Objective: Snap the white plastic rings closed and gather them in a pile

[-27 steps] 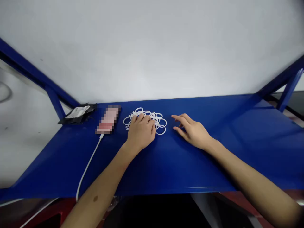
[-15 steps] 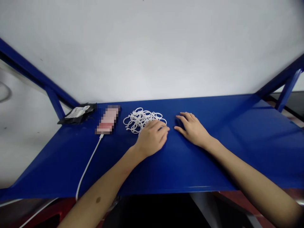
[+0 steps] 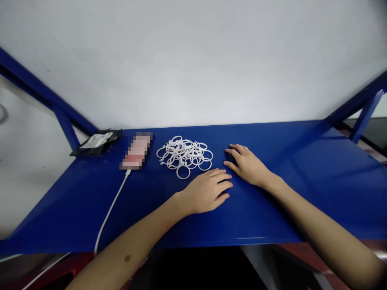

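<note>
A loose pile of white plastic rings [image 3: 184, 152], each with a small knob, lies on the blue table [image 3: 287, 209]; they look like curtain rings. Just in front of the pile and to its right, my left hand [image 3: 208, 191] rests palm down with its fingers spread, holding nothing. My right hand [image 3: 246, 163] lies to the right of the rings, fingers apart and pointing left, also with nothing in it. A gap of bare blue surface separates both hands from the rings.
Left of the rings lies a phone [image 3: 137, 151], its screen blurred out, with a white cable [image 3: 110, 209] running over the front edge. A black plastic package [image 3: 96, 143] sits at the back left corner. Blue frame bars [image 3: 68, 127] rise at the sides, before a white wall [image 3: 193, 60].
My left hand has come off the pile, moving toward me and to the right, and its fingers have spread. The rings it covered now show. My right hand has hardly moved.
</note>
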`<state>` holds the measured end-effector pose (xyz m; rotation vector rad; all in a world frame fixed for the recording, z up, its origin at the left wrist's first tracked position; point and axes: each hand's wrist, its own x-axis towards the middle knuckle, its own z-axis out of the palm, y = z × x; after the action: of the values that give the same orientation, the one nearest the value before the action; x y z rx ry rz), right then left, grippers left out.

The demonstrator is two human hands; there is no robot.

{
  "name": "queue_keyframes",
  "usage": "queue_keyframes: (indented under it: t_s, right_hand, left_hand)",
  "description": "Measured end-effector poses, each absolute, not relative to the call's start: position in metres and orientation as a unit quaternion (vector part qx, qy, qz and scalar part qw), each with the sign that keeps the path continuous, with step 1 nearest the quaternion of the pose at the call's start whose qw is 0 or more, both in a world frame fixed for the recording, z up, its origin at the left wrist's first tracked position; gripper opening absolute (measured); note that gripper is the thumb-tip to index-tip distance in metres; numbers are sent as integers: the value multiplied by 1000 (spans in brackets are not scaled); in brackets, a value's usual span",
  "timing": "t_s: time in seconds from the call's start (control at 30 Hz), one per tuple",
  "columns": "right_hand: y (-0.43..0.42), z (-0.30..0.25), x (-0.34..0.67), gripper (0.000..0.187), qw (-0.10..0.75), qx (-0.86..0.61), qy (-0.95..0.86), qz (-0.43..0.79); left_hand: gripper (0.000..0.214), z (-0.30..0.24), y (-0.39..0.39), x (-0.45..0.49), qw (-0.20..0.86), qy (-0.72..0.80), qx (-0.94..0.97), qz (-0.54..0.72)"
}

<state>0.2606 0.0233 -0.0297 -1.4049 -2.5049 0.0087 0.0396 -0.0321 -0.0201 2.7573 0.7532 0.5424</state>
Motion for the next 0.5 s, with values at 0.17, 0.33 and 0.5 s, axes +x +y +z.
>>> queue_keyframes:
  t_s: [0.17, 0.33, 0.5]
  right_hand:
    - [23, -28, 261, 51, 132, -481, -867, 1]
    - [23, -28, 261, 50, 136, -479, -867, 6]
    - [23, -30, 262, 51, 137, -475, -869, 5]
  left_hand:
    - [28, -22, -33, 40, 118, 256, 942, 181]
    - [22, -24, -30, 41, 137, 262, 933, 205]
    - [31, -21, -24, 40, 186, 308, 876, 322]
